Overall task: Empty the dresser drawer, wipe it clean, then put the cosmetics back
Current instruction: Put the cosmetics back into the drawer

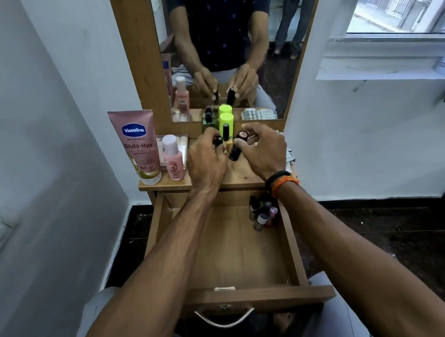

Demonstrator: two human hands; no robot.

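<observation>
Head view: both hands (left [207, 161], right [262, 151]) grip small bottles.

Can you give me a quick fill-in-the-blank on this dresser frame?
1. The drawer is pulled ____.
2. The small bottles left in the drawer sit in its far ____ corner.
3. The pink tube stands on the dresser top to the ____ of both hands.
4. The right hand holds a ____ lipstick.

Answers: open; right; left; black
</observation>
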